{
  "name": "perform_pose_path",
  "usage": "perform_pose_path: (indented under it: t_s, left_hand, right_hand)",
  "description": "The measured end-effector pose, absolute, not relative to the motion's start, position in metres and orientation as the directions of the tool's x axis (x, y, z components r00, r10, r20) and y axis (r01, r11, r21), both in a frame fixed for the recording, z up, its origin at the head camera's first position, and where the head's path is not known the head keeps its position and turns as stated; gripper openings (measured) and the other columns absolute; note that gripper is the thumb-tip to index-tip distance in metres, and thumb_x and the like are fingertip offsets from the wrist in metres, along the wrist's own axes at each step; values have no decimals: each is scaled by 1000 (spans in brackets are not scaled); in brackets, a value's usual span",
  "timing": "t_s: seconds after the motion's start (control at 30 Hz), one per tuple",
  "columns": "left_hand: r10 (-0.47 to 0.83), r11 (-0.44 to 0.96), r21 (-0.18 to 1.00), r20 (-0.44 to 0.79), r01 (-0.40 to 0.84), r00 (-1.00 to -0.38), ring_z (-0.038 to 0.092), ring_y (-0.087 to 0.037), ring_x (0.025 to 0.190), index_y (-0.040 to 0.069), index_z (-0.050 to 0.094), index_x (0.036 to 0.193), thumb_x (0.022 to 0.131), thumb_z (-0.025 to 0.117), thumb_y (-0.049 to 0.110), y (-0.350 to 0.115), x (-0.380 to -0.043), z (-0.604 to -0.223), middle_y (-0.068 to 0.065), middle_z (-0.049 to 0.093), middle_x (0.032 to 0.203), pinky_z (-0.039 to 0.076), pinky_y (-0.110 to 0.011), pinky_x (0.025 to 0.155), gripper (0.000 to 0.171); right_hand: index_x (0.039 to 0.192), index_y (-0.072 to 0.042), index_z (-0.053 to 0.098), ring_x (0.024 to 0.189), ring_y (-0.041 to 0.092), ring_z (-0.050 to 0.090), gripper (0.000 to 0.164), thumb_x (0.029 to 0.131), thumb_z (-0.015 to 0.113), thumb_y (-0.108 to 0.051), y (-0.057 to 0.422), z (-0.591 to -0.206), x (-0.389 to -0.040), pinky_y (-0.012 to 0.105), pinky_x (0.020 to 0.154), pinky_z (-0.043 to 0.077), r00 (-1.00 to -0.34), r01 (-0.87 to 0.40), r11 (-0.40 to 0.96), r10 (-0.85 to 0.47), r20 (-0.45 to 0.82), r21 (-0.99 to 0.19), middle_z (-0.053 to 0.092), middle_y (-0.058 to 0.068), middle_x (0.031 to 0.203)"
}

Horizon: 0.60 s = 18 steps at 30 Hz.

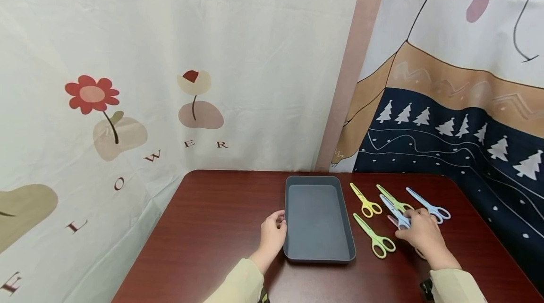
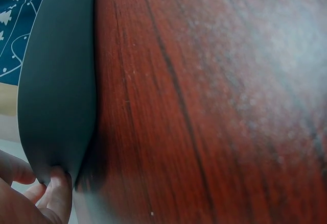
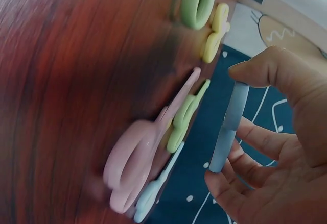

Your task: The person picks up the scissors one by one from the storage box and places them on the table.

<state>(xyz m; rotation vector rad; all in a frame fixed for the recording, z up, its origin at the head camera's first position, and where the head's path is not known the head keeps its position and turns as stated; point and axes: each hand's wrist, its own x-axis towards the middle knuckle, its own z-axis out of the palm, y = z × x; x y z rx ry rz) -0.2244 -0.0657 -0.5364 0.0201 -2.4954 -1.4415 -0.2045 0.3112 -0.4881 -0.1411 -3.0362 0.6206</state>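
Note:
A dark grey rectangular tray [image 1: 316, 220] lies on the table with its bottom bare. My left hand [image 1: 273, 234] is at its left side, and the left wrist view shows thumb and fingers pinching the tray's edge near a corner. On the right, my right hand [image 1: 422, 234] holds blue scissors [image 1: 389, 205] by the handles. In the right wrist view these scissors [image 3: 228, 129] are raised off the table, between thumb and fingertips. Pink scissors [image 3: 134, 155] lie beneath, mostly covered by the hand in the head view.
Around the right hand lie yellow scissors [image 1: 359, 193], green scissors [image 1: 368, 228], a second green pair [image 1: 387, 193] and another blue pair [image 1: 420, 198]. The dark red wooden table [image 1: 221, 227] meets printed curtains [image 1: 263, 67] at its back edge.

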Motion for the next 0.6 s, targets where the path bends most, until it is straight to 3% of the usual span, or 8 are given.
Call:
perform_pose_path:
  t_s: [0.23,0.47,0.6]
  left_hand:
    - [-125,509,851,223,130,-967,65,-19,76,-4,65,108,84,60,-5,-66,-224,-537,-12,66,89,52,-23,64,24]
    - [-132,505,854,218,123,-967,65,-20,77,-3,65,108,84,60,-5,-66,-224,-537,-12,66,89,52,-23,65,24]
    - [-133,505,855,209,115,-969,64,-19,77,-2,65,109,84,61,-4,-67,-223,-538,-10,66,89,52,-23,64,25]
  right_hand:
    - [113,14,54,102,56,35,63,70,76,-26,332,-487,-201,63,80,39,-992,119,921,122,-14,-371,42,40,112]
    - [108,13,55,91,55,38,62,66,77,-28,353,-487,-195,55,68,40,-985,167,917,166,-34,-361,41,40,108]
    - [110,13,54,92,56,38,65,67,77,-30,365,-491,-192,56,69,40,-980,200,912,185,-76,-358,38,42,109]
